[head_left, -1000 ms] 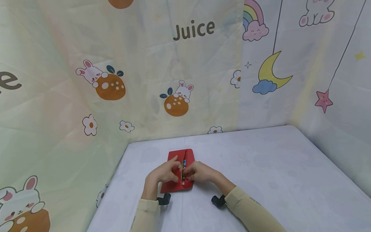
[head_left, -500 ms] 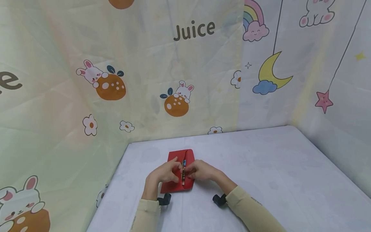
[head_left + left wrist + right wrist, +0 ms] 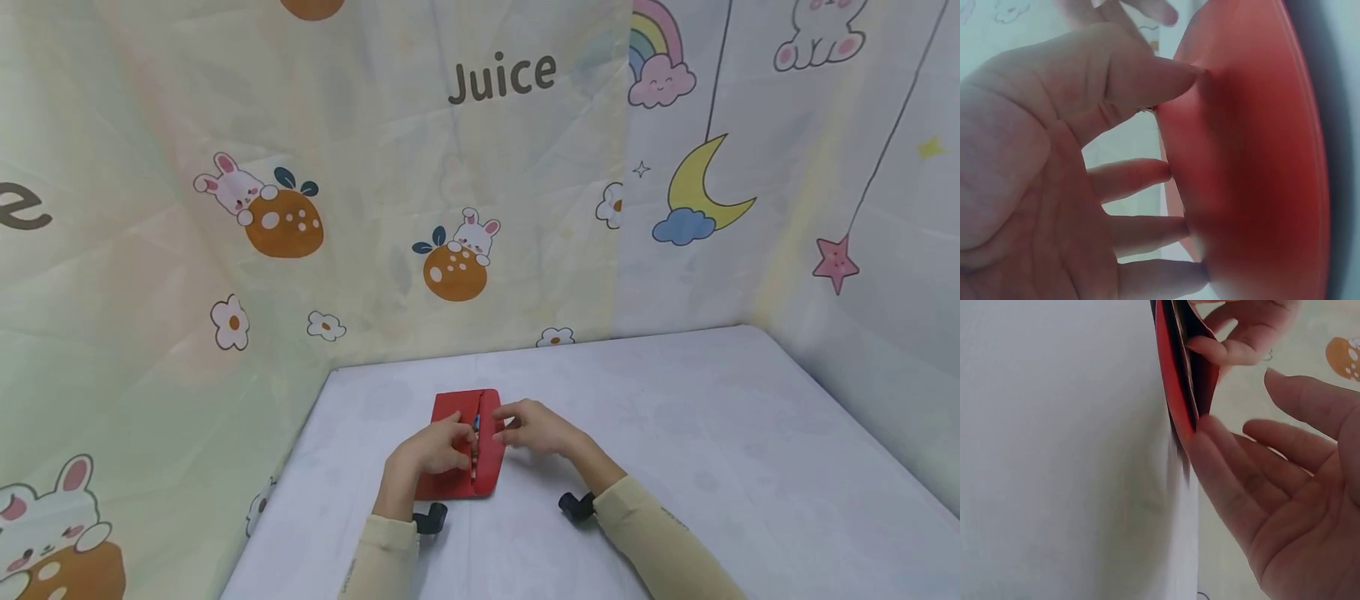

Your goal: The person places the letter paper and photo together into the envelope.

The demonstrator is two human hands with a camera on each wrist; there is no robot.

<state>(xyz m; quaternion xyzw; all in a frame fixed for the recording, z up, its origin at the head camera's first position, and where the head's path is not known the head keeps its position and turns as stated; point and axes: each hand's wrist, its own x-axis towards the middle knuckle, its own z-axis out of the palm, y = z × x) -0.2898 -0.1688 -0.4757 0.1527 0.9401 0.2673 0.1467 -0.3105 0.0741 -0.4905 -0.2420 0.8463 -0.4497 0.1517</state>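
Observation:
A red envelope lies on the table with its flap folded out to the right. Thin, colourful printed edges show in its opening; what they belong to is too small to tell. My left hand pinches the opening's edge, thumb on the red outer face and a finger reaching in at the mouth. Beside the flap is my right hand, holding nothing, its fingers loosely spread. In the right wrist view, a fingertip of the right hand touches or nearly touches the flap.
The table has a white cover. A cartoon-printed cloth hangs behind it and at both sides. Black devices are worn at both wrists, near the beige sleeves.
My right hand has drawn back to the right from the envelope's opening, and its fingers have parted. The left hand stays on the envelope with a slight shift.

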